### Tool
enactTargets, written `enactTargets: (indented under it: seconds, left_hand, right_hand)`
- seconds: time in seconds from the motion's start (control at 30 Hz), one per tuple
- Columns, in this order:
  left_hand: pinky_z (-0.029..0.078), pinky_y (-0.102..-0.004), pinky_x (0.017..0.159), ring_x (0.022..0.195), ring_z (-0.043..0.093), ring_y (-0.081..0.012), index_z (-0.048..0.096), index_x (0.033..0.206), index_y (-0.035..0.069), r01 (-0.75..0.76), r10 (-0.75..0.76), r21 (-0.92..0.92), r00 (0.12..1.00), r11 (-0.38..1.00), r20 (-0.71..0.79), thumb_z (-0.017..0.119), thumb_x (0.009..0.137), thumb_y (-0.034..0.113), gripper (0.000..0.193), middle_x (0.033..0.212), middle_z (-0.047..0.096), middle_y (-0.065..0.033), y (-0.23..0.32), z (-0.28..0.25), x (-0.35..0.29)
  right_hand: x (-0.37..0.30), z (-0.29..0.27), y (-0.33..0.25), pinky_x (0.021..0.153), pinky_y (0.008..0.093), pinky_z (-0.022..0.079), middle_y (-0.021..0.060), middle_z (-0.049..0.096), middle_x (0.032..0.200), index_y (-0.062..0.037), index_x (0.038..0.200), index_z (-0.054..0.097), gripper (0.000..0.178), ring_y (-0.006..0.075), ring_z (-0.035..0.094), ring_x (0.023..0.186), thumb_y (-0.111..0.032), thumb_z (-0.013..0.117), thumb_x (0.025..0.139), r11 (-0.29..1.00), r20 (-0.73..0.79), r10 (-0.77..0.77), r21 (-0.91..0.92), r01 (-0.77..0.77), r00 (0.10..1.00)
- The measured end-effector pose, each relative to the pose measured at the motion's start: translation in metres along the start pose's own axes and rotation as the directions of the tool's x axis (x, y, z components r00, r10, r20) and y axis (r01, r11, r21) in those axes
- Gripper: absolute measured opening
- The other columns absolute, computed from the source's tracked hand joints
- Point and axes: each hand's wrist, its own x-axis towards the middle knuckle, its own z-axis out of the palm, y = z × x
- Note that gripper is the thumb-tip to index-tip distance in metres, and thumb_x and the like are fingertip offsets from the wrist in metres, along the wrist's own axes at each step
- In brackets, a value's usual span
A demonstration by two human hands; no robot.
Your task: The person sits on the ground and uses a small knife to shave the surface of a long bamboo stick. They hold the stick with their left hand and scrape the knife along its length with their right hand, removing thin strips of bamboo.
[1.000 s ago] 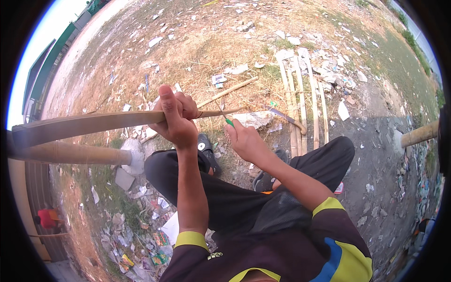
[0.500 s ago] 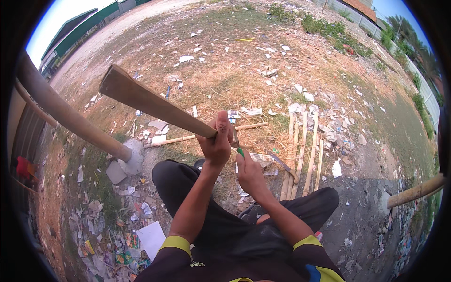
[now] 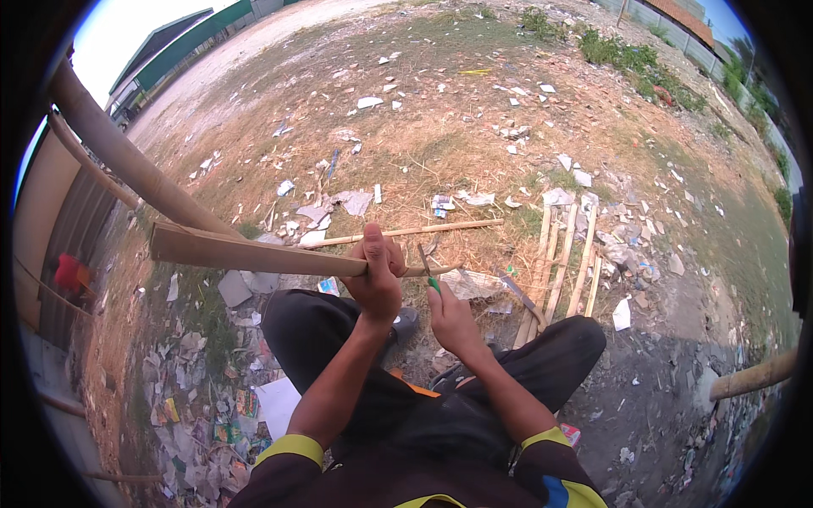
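Observation:
My left hand [image 3: 378, 275] is wrapped round a long, flat bamboo strip [image 3: 254, 256], thumb up along it. The strip's broad end reaches out to the left, and its narrow end passes to the right behind the blade. In my right hand [image 3: 456, 323] is a small knife [image 3: 434, 284] with a green handle, its blade upright beside the strip's narrow part. Whether the blade touches the strip I cannot tell. Past my right knee, a larger knife [image 3: 523, 301] with a curved wooden handle lies by several split bamboo strips [image 3: 562, 264].
A thin bamboo stick [image 3: 432, 228] lies across the ground ahead. A thick bamboo pole [image 3: 140, 152] slants down on my left, and another pole [image 3: 754, 376] stands at the right. Paper scraps and a white sheet [image 3: 278, 405] litter the ground around my crossed legs.
The bamboo strip's broad end has swung down and left, so the strip now lies nearly level. More of its narrow end shows beyond my left hand. My right hand still grips the knife.

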Motion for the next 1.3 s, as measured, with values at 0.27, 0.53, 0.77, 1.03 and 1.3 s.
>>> enactTargets:
  seconds: [0.27,0.53,0.77,1.03,1.3]
  left_hand:
    - [0.018,-0.027,0.04,0.04,0.026,-0.0068,0.031,0.057,0.009,0.02,-0.017,-0.097,0.999,0.995,0.032,0.039,0.103,0.026,0.05,0.045,0.032,0.0006,-0.005,0.009,-0.02]
    - [0.016,-0.0268,0.04,0.039,0.026,-0.007,0.027,0.057,0.009,-0.054,0.058,-0.036,0.992,0.998,0.116,0.037,0.103,0.026,0.051,0.044,0.031,0.0,-0.01,0.027,-0.021]
    - [0.017,-0.0259,0.04,0.039,0.026,-0.0069,0.03,0.056,0.009,-0.069,0.063,0.044,0.99,0.997,0.127,0.038,0.103,0.03,0.052,0.045,0.032,-0.0001,-0.01,0.041,-0.007]
    - [0.015,-0.027,0.038,0.04,0.018,-0.0069,0.022,0.056,0.012,-0.058,0.055,0.028,0.994,0.998,0.092,0.04,0.102,0.031,0.053,0.047,0.022,0.0027,-0.011,0.024,-0.004]
    - [0.015,-0.0263,0.039,0.041,0.018,-0.0064,0.023,0.057,0.012,-0.064,0.064,-0.003,0.997,0.998,0.031,0.041,0.102,0.031,0.053,0.047,0.022,0.0032,-0.012,0.004,-0.01]
  right_hand:
    - [-0.008,-0.005,0.047,0.058,0.0554,0.041,0.0277,0.056,0.066,-0.0031,0.1,0.051,0.022,0.049,0.056,0.067,-0.024,0.044,0.098,0.988,-0.007,-0.027,-0.153,0.025,1.0]
    - [-0.009,-0.013,0.053,0.052,0.0549,0.042,0.0263,0.055,0.058,-0.002,0.094,0.049,0.023,0.0474,0.056,0.059,-0.024,0.045,0.097,0.997,-0.06,-0.01,-0.074,0.006,0.998]
    - [-0.01,-0.006,0.037,0.055,0.0518,0.04,0.025,0.053,0.06,-0.0021,0.098,0.051,0.02,0.046,0.056,0.062,-0.021,0.047,0.097,0.997,-0.12,-0.018,0.075,0.028,0.993]
    - [-0.011,0.0,0.018,0.055,0.0513,0.04,0.0246,0.055,0.062,-0.0017,0.096,0.05,0.022,0.0453,0.057,0.062,-0.023,0.045,0.098,0.991,-0.013,-0.012,0.135,0.014,1.0]
    - [-0.01,0.016,0.013,0.053,0.0531,0.041,0.0245,0.053,0.058,-0.0025,0.096,0.05,0.021,0.0469,0.056,0.061,-0.023,0.043,0.098,0.997,-0.077,-0.05,0.053,0.054,0.996]
